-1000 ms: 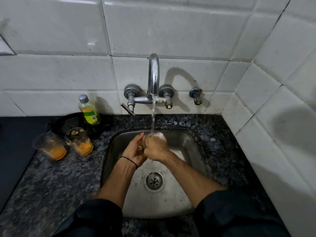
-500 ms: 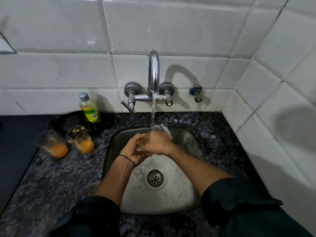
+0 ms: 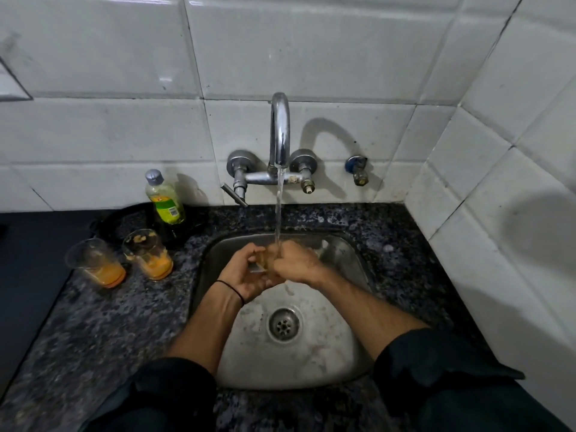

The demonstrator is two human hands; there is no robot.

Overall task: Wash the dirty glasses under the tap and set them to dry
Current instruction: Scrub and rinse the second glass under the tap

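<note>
Two clear glasses stand on the dark speckled table [image 3: 93, 338], left of the sink [image 3: 343, 353]. The left glass [image 3: 93, 263] has an orange residue layer at the bottom and smeared walls. The right glass [image 3: 148, 255], just beside it, has orange residue at the bottom plus bits stuck near the rim. Both are upright, not touching. Behind them stands a soap bottle [image 3: 165, 198] with a grey cap, a green label and yellowish liquid partway up.

The tap [image 3: 280, 129] is running; the water stream [image 3: 278, 207] drops straight onto the hands over the sink basin. The drain [image 3: 284, 324] sits below the hands, with the steel around it wet and spotted.

A third glass [image 3: 261, 260] is between the hands under the stream, mostly hidden, yellowish tint inside. The left hand [image 3: 246, 272], a black band [image 3: 230, 288] on its wrist, cups it from the left with fingers curled round it. The right hand [image 3: 296, 263] is clamped on its right side, knuckles up, water hitting them. Whether any right fingers go inside the glass cannot be told.
</note>
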